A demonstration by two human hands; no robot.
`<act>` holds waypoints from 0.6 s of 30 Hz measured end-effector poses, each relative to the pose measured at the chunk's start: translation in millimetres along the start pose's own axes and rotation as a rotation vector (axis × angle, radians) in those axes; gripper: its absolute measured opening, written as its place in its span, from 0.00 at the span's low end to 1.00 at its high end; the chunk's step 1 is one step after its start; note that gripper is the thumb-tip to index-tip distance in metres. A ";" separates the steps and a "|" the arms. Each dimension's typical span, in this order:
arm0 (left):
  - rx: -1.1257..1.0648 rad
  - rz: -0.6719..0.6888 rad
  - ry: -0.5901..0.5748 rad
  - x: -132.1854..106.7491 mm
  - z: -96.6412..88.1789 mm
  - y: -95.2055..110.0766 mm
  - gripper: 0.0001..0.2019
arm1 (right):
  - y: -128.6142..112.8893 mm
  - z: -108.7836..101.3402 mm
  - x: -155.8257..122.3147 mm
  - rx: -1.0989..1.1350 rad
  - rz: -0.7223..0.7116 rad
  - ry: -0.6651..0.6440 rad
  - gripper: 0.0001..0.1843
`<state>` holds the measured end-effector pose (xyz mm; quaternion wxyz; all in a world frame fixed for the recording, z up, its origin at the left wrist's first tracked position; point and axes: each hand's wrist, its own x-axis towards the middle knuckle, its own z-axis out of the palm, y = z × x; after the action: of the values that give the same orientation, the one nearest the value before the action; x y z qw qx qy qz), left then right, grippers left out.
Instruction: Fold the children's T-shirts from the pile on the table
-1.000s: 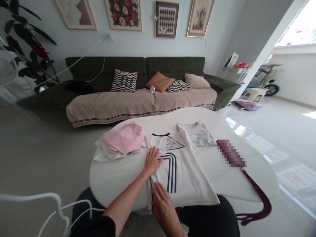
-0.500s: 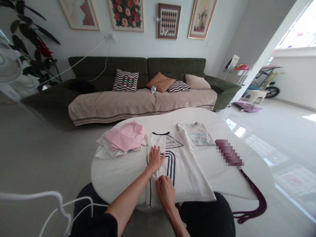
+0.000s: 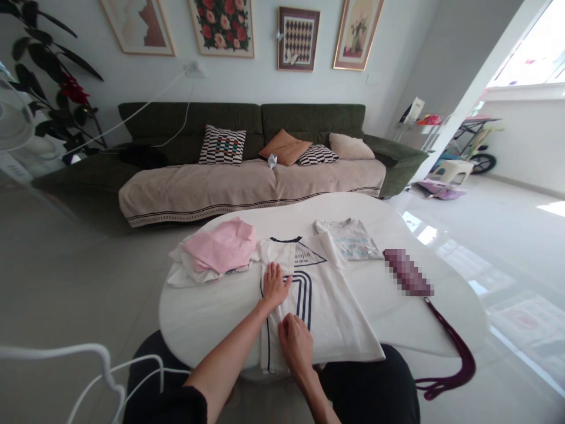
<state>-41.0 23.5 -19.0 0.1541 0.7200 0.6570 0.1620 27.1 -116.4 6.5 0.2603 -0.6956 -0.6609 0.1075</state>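
Head view: white shirt (image 3: 335, 324) spread on a white table (image 3: 198, 321), under both hands.
Nearest, right hand (image 3: 296, 343) with fingers curled down on the shirt; cannot tell whether pinching it. Just beyond and to the left, left hand (image 3: 275, 287) open, laid flat on the shirt's folded-over left part. Likely light, soft and floppy, best held at the near hem and the shoulder. Farther left, pink garment (image 3: 223, 246) atop white cloth (image 3: 179, 277); farther right, grey shirt (image 3: 351, 238); far behind, green sofa (image 3: 309, 125).
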 end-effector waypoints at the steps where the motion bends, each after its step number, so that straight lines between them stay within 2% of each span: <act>1: -0.006 -0.022 -0.020 4.2 -0.5 0.8 0.31 | 0.4 0.6 0.6 -0.003 0.008 -0.003 0.07; 6: -0.033 -0.059 -0.073 20.5 -15.6 4.7 0.28 | 4.9 0.2 3.4 0.018 0.017 -0.044 0.06; 10: -0.032 0.022 -0.003 3.2 -27.2 -0.3 0.26 | 5.5 2.3 1.3 0.041 -0.006 -0.038 0.07; 13: 0.043 0.177 0.036 -16.2 -22.5 -9.0 0.25 | 6.7 2.9 0.4 0.133 0.002 -0.060 0.09; 15: 0.111 0.239 0.063 -23.7 -15.9 -14.2 0.25 | 14.5 -2.5 5.9 0.269 -0.020 -0.148 0.12; 18: 0.178 0.240 0.109 -25.7 -9.4 -18.4 0.26 | 46.5 -24.0 32.9 0.461 0.010 -0.294 0.15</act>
<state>-63.7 -0.4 -19.3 0.0334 0.7942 0.5854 0.1594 82.5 -89.2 9.7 0.3128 -0.5980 -0.6463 0.3561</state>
